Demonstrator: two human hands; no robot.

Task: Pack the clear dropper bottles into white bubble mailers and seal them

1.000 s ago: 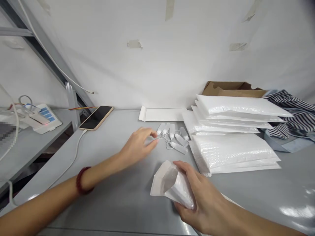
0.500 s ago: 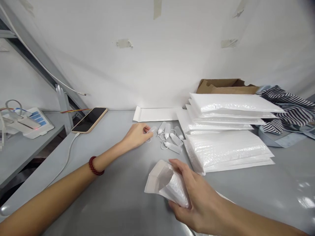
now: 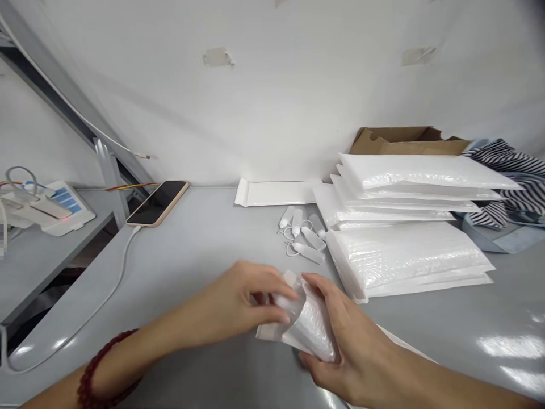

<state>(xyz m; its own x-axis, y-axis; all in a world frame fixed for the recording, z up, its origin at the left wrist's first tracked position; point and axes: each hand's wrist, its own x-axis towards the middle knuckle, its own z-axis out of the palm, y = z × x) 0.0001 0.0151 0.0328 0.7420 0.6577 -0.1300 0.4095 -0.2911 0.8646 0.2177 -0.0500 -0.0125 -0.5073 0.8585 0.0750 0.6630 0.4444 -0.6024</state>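
Note:
My right hand (image 3: 340, 335) is wrapped round a small white bubble mailer (image 3: 313, 326), its mouth gaping toward the left. At that mouth is my left hand (image 3: 251, 301), fingers pinched on a small translucent squeeze bottle (image 3: 279, 301) that the fingers partly hide. I cannot tell how far the bottle reaches inside the mailer. Beyond both hands, several more squeeze bottles (image 3: 309, 254) with tethered caps lie loose on the grey table (image 3: 204, 233).
On the right are stacked white bubble mailers (image 3: 409, 250), with a cardboard box (image 3: 404, 139) and striped cloth (image 3: 517, 176) behind. A flat white mailer (image 3: 279, 193) lies against the wall. A phone (image 3: 157, 203) with a white cable (image 3: 123, 267) rests on the left.
My left hand has come back from the loose bottles with one bottle, down to the mailer's mouth. My right hand keeps its hold on the mailer. The view has shifted slightly.

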